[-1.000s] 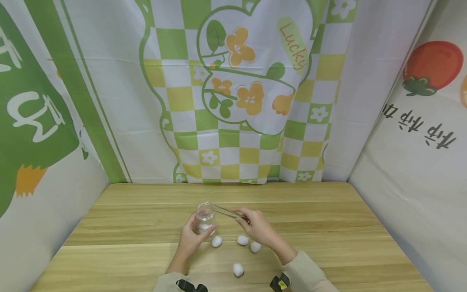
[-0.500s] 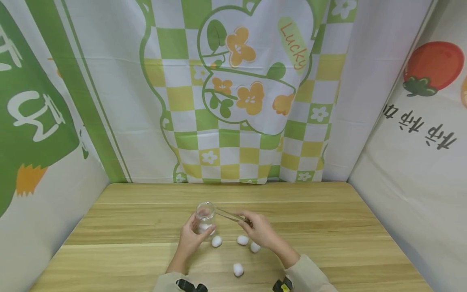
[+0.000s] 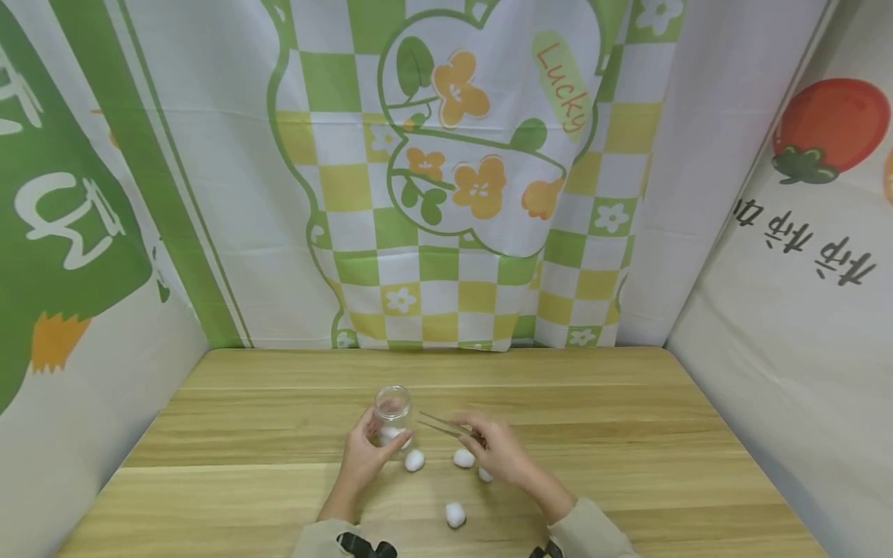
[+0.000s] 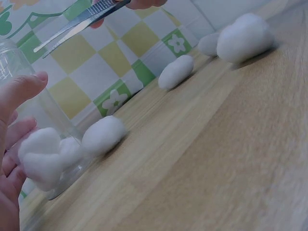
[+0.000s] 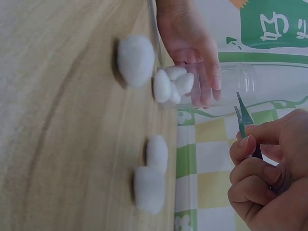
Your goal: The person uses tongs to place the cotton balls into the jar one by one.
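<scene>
My left hand [image 3: 364, 456] grips a clear jar [image 3: 393, 404] that stands upright on the table, with its mouth uncovered. White cotton balls [image 4: 42, 156] lie at the bottom inside it. In my right hand [image 3: 498, 449] I pinch metal tweezers [image 5: 244, 115] between thumb and fingers; their two tips are slightly apart with nothing between them. The tips point toward the jar, just to its right. One loose cotton ball [image 3: 415, 460] sits close beside the jar. Two more, a cotton ball [image 3: 463, 458] and a partly hidden cotton ball [image 3: 485, 474], lie below my right hand.
Another cotton ball [image 3: 456, 514] lies nearer the table's front. The wooden table [image 3: 265, 418] is bordered at the back by a green and yellow checked curtain [image 3: 439, 294]. Printed cloth also hangs along the left and right sides.
My right hand has drawn the tweezers back from the jar's mouth, moving to the right and down toward the table. The left hand and jar have stayed in place.
</scene>
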`<move>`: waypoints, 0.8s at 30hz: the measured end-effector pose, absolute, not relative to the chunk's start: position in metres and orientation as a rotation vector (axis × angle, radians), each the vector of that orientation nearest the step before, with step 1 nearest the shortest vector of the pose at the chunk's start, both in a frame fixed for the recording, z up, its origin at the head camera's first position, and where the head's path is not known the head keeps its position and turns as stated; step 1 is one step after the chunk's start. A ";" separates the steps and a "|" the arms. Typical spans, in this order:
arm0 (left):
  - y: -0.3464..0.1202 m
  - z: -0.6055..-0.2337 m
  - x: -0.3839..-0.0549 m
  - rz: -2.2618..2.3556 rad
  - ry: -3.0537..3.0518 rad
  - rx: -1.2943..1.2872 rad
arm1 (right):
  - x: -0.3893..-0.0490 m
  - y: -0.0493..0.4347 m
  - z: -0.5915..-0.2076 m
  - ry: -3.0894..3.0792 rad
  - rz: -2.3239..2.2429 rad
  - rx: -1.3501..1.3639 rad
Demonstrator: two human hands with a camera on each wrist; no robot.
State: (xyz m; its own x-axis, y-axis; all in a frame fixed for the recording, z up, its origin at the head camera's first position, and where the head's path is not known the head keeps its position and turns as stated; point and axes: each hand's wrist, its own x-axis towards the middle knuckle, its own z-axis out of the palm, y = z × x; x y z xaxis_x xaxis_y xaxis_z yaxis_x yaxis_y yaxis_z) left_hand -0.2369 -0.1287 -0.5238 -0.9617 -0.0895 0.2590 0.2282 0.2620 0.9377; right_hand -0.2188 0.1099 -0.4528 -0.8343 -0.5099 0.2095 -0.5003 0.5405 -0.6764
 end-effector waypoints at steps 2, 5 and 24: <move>-0.129 -0.524 -0.237 -1.768 -2.275 -0.128 | -0.218 0.110 -0.455 2.741 -1.201 -0.884; -0.129 -0.523 -0.237 -1.792 -2.272 -0.126 | -0.217 0.111 -0.458 2.742 -1.197 -0.865; -0.128 -0.522 -0.237 -1.753 -2.264 -0.141 | -0.210 0.112 -0.484 2.741 -1.103 -0.811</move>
State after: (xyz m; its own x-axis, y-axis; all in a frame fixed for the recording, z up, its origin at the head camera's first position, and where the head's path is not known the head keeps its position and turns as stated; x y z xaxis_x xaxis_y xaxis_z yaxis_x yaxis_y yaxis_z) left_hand -0.2366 -0.1280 -0.5223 -0.9577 -0.0896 0.2735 0.2424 0.2612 0.9343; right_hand -0.2095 0.1119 -0.4841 -0.8570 -0.5009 0.1209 -0.4451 0.6012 -0.6637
